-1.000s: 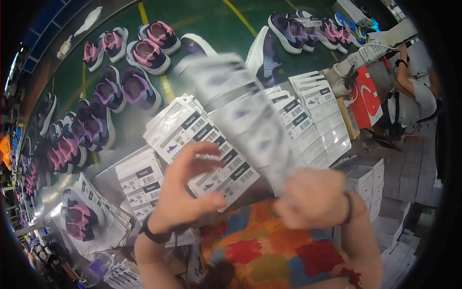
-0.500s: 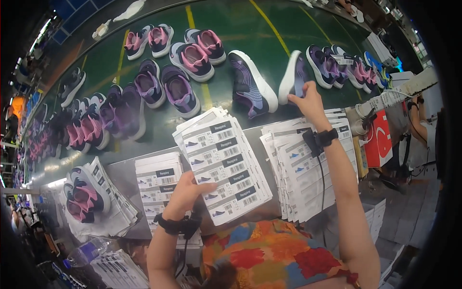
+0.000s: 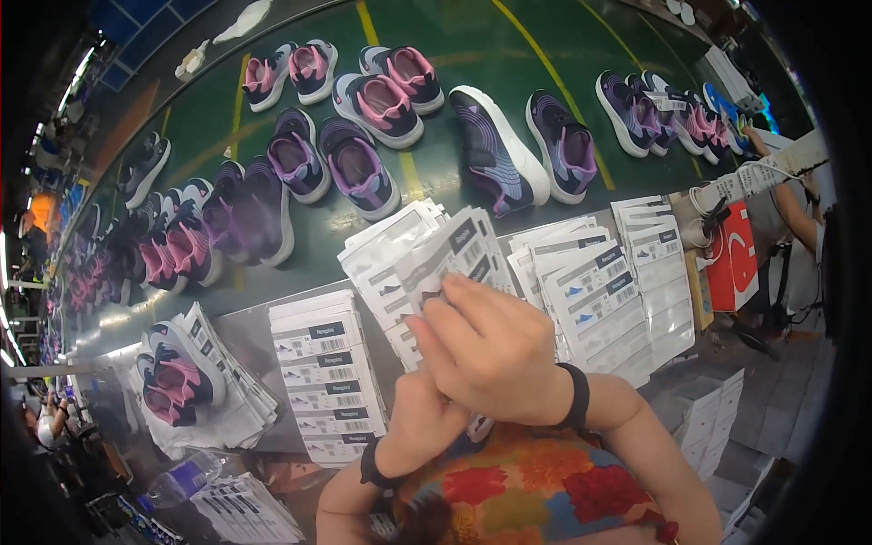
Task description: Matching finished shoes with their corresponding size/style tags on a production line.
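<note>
My right hand (image 3: pixel 495 350) is closed in front of my body, thumb and fingers pinching a sheet of printed labels (image 3: pixel 470 238). Just below it, my left hand (image 3: pixel 422 422) is also closed, its fingertips partly hidden, and seems to grip the lower part of that sheet. Behind them lies a stack of similar label sheets (image 3: pixel 372 259). Beyond the stack, on the green belt, a purple and navy sneaker (image 3: pixel 495 150) leans with its white sole showing. Its neighbour, another purple sneaker (image 3: pixel 559 145), stands on its sole.
More label stacks lie left (image 3: pixel 324 372) and right (image 3: pixel 604 304). A pink-lined pair (image 3: pixel 182 377) rests on papers at the left. Several sneakers (image 3: pixel 359 168) line the green belt (image 3: pixel 472 54). A red box (image 3: pixel 731 263) and a bottle (image 3: pixel 182 481) are at the sides.
My right hand has let go of the right-hand sneaker, which now stands upright, and has come back to the labels. Both hands have met over a sheet, now lifted and bent.
</note>
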A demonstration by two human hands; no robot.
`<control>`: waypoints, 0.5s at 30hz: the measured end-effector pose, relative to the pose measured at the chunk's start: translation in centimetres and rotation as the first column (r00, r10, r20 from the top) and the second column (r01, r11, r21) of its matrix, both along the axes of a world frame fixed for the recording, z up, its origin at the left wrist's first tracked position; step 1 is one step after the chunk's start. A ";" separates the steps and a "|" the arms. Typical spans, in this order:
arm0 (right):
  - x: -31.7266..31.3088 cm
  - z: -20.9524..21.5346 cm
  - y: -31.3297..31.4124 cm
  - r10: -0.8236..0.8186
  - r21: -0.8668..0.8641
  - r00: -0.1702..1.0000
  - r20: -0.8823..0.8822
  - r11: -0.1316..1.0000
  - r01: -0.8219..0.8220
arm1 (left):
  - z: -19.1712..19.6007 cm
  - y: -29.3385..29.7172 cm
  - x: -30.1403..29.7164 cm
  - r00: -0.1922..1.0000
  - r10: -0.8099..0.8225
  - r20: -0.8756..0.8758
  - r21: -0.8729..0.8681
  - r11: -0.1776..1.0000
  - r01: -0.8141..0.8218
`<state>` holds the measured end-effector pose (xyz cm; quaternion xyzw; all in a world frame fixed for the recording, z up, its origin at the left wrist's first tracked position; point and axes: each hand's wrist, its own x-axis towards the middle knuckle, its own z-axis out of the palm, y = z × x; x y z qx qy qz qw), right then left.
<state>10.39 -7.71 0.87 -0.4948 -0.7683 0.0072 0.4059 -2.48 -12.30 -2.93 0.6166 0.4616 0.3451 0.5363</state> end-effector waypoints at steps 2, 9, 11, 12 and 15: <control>0.2 0.4 -0.3 -0.053 -0.004 0.999 0.000 0.999 0.053 | 0.8 0.2 0.3 0.999 -0.008 -0.033 0.031 0.999 0.009; 2.0 0.2 0.6 -0.028 -0.098 0.996 -0.084 0.995 0.020 | 1.6 1.6 -0.2 0.984 -0.123 -0.130 -0.168 0.981 0.101; 3.1 -0.1 1.2 -0.084 -0.177 0.979 -0.184 0.983 0.051 | -0.1 1.6 -0.7 0.997 -0.082 -0.005 -0.266 0.961 0.078; 4.2 0.5 1.8 -0.152 -0.348 0.954 -0.258 0.936 0.056 | -1.4 1.6 -1.6 0.995 0.013 0.097 -0.378 0.926 0.025; 12.5 0.8 4.6 -0.412 -0.661 0.646 -0.642 0.724 -0.195 | -3.2 3.0 -4.5 0.965 0.131 0.227 -0.525 0.851 0.008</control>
